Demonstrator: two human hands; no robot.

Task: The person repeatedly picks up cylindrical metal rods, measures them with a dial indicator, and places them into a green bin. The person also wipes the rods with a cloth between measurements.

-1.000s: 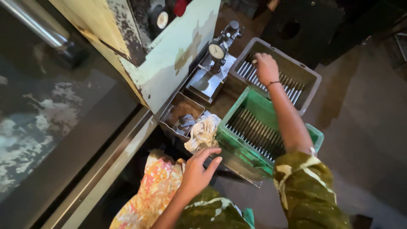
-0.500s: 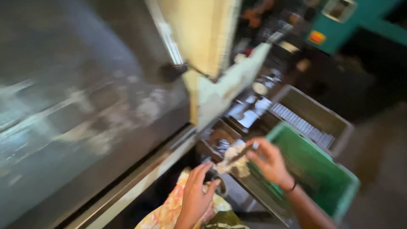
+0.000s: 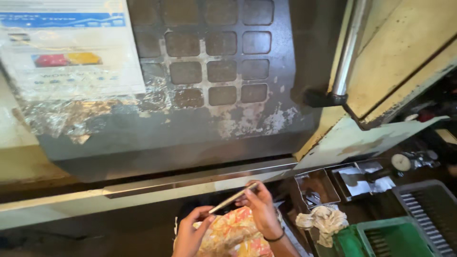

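— Metal, thin and shiny: that is the rod (image 3: 234, 197) I have in my right hand (image 3: 261, 213). What do you see around it?

— Your right hand's fingers are pinched tight on the upper end of the rod. It slants down to your left hand (image 3: 192, 232), which meets its low end. I cannot tell if those fingers are closed on it. Under both hands lies a flowery cloth (image 3: 233, 234), orange and yellow.

— What stands in my way?

— Right above the rod runs a long steel rail (image 3: 190, 183) on the big grey machine door (image 3: 209, 95). The rod tip is very near that rail. A silver handle bar (image 3: 346, 52) hangs up high on the right, well apart from you.

— And to the side?

— Just right of your hand sits a small metal tray (image 3: 318, 186) with bits inside. A crumpled white rag (image 3: 323, 221) lies below it. Further right is a green crate (image 3: 395, 238), then a grey crate (image 3: 428, 209) at the edge. A round dial gauge (image 3: 401, 162) rests behind them.

— Where is open room?

— Left of your hands it is dark and bare along the rail. The right side is crowded.
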